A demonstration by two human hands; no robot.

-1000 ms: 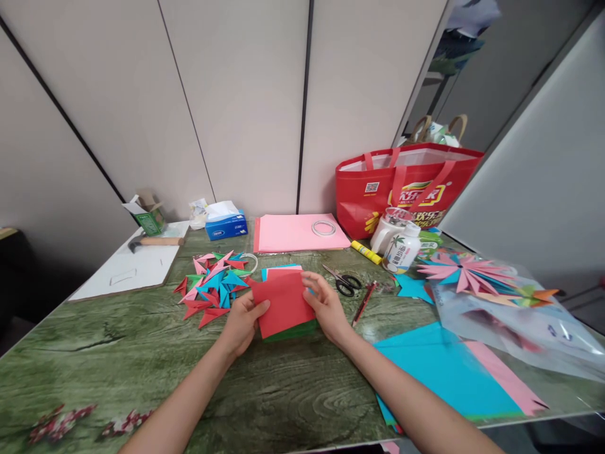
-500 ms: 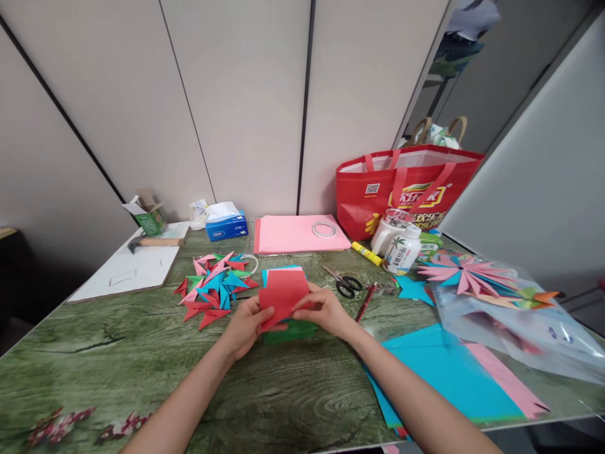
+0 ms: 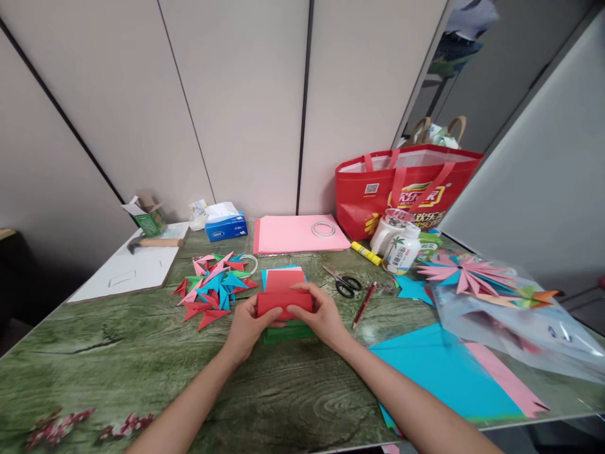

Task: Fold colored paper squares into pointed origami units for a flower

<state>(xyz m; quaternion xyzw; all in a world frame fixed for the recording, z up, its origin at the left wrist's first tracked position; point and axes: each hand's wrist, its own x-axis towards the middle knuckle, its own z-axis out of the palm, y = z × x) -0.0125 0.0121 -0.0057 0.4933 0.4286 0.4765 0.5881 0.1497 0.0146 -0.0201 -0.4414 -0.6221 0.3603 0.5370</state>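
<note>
A piece of red paper point(image 3: 284, 304) is bent over into a wide, low strip between my two hands. My left hand point(image 3: 246, 325) is closed on its left end, thumb along the lower edge. My right hand point(image 3: 324, 315) pinches the right end, with the thumb near the middle in front and fingers along the top. Behind and beneath it lies a stack of coloured paper point(image 3: 283, 277), showing red, pink, white and blue edges, with green paper point(image 3: 289, 331) at the near side. Folded paper stars point(image 3: 217, 287) are heaped left of my left hand.
Black-handled scissors point(image 3: 347, 284) and a red pen point(image 3: 363, 306) lie to the right. Blue sheets point(image 3: 439, 372) rest under my right forearm. Farther back stand a tissue box point(image 3: 227, 227), pink sheets point(image 3: 288, 233), a glue stick point(image 3: 366, 253), a white bottle point(image 3: 403, 251) and a red bag point(image 3: 354, 195).
The red paper was an upright flat rectangle; now it is bent over into a low, wide strip. Both thumbs have come together along its front.
</note>
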